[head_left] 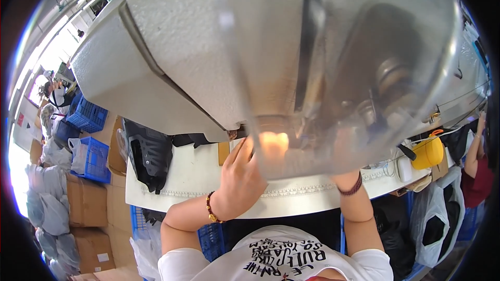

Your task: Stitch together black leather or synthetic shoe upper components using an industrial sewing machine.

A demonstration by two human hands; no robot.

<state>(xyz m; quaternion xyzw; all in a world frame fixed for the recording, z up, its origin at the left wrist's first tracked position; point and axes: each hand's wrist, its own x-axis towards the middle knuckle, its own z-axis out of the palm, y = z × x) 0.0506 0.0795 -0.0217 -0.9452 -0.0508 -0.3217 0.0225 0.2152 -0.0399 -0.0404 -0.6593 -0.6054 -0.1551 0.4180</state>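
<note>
A large off-white sewing machine [172,36] fills the upper middle, close to me, with a blurred clear plastic shield [333,99] in front. Under its head my left hand [240,179] reaches in with fingers stretched forward and slightly apart. Its fingertips and thumb are partly hidden by the machine and shield, and I make out nothing held. Through the shield my right hand [346,151] is only a smear, its fingers unreadable. Between the hands a warm light [273,145] glows. Whatever lies at the needle is hidden.
The white table [192,171] carries a ruler strip [307,189] along its front. A black bag [148,153] lies at its left end, a yellow container [428,153] at the right. Blue crates [94,158] and cardboard boxes [87,203] stand left. Another person's arm [473,156] shows far right.
</note>
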